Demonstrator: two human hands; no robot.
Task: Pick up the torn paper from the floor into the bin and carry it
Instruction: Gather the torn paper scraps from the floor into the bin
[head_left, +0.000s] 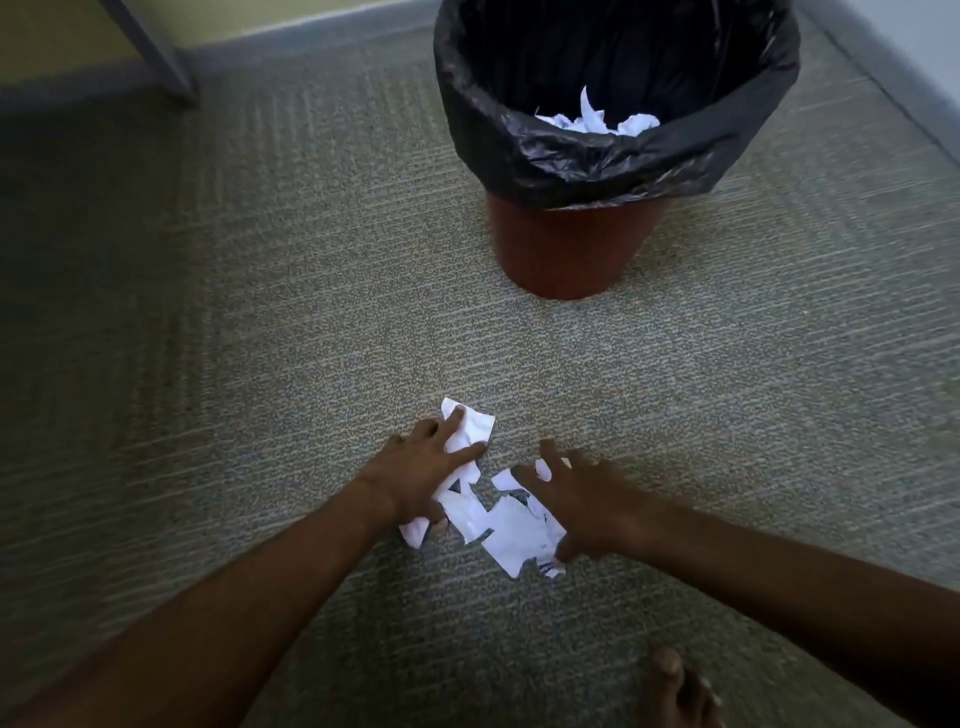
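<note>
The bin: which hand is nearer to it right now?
Left. The left hand rests on the torn paper, its fingers stretched toward the bin. The right hand sits slightly further back, spread over the paper's right side.

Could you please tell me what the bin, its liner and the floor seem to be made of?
Bin: probably smooth plastic, judging by its even reddish-brown wall. Liner: thin glossy black plastic film, crinkled and folded over the rim. Floor: low-pile carpet, matte grey-green with a ribbed, speckled weave.

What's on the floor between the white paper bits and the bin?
Nothing: in the head view only bare grey-green carpet lies between the torn white paper pieces and the brown bin with black liner.
</note>
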